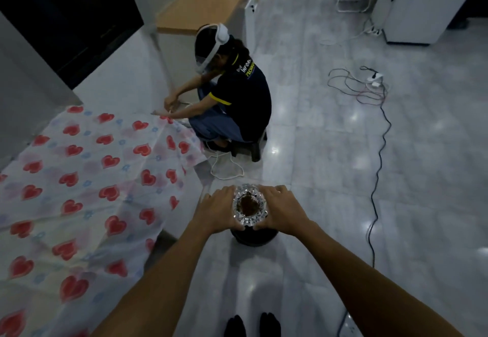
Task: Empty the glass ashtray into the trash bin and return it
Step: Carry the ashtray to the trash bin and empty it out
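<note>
A cut-glass ashtray (249, 204) with a brown heap of ash in its bowl is held upright between both my hands. My left hand (217, 211) grips its left side and my right hand (281, 208) grips its right side. Directly beneath it on the floor stands a round black trash bin (254, 237), mostly hidden by the ashtray and my hands; only its near rim shows.
A table under a cloth printed with red hearts (79, 191) fills the left. A person (229, 91) with a headset squats on a low stool ahead. Cables (380, 152) and a power strip (375, 79) lie on the tiled floor at right.
</note>
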